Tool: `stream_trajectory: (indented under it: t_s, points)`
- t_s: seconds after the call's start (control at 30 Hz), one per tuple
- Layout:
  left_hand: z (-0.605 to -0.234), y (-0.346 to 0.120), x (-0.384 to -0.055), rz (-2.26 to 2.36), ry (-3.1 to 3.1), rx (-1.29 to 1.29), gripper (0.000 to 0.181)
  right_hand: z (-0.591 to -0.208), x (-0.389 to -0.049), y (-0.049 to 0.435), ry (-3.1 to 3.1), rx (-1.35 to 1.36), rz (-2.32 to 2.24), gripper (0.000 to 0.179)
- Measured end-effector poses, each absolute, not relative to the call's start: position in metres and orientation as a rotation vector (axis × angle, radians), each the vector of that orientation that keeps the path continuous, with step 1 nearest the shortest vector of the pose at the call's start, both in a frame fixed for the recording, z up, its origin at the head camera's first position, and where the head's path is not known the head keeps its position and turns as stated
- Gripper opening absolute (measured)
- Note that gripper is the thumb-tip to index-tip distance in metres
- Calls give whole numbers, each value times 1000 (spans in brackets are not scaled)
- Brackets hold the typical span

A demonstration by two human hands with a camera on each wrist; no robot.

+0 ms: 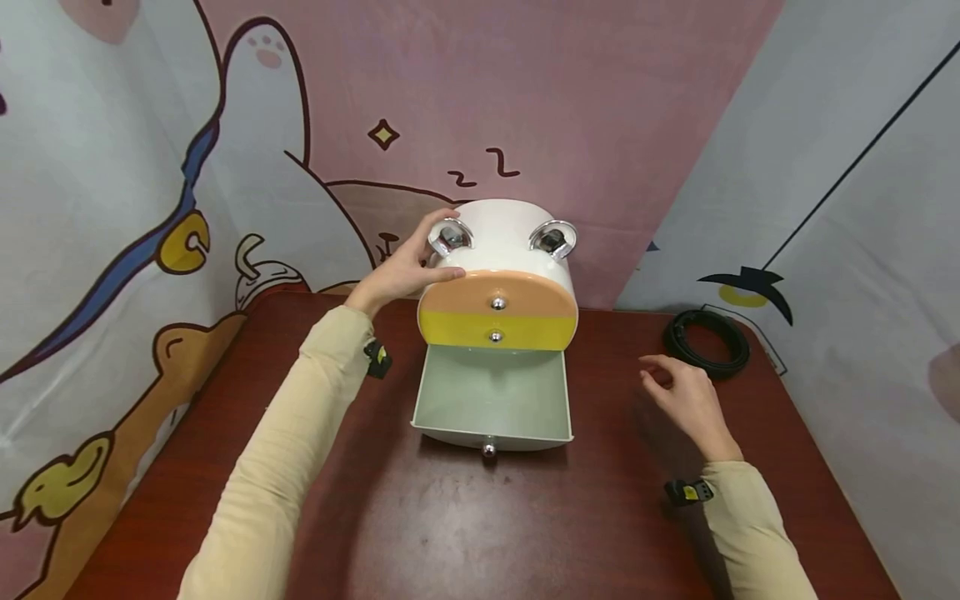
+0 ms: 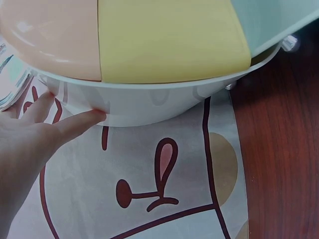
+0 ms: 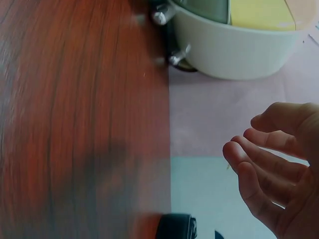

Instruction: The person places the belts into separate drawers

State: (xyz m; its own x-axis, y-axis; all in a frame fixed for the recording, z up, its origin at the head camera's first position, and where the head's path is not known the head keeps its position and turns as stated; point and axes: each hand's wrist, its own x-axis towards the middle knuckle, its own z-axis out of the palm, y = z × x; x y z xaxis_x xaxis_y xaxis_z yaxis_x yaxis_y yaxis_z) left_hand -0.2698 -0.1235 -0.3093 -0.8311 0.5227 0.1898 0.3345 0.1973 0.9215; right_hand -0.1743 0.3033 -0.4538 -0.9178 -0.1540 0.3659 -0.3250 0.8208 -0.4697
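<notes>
A rounded white desktop drawer box point(image 1: 504, 237) stands at the back of the table, with two chrome-rimmed, eye-like fittings on top. Its orange drawer point(image 1: 457, 293) and yellow drawer point(image 1: 453, 330) are closed, each with a silver knob. Below them the pale green drawer point(image 1: 491, 400) is pulled well out toward me. My left hand point(image 1: 405, 265) rests on the box's upper left, thumb at the front edge and fingers by the left chrome fitting point(image 1: 451, 237). In the left wrist view its fingertips touch the white side. My right hand point(image 1: 692, 402) hovers right of the box, fingers loosely bent, holding nothing.
A black coil point(image 1: 707, 342) of cable or hose lies at the table's back right corner, just beyond my right hand. Behind the reddish-brown table point(image 1: 480, 533) hangs a pink and white cartoon-print cloth point(image 1: 600, 100), which also runs along both sides.
</notes>
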Motion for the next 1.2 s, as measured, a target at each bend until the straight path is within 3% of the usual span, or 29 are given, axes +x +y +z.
stream_trajectory:
  t_s: [1.2]
  points:
    - [-310,-124,-271,1663,2338,865,82,-474,-198,377,-2733,130,711,25]
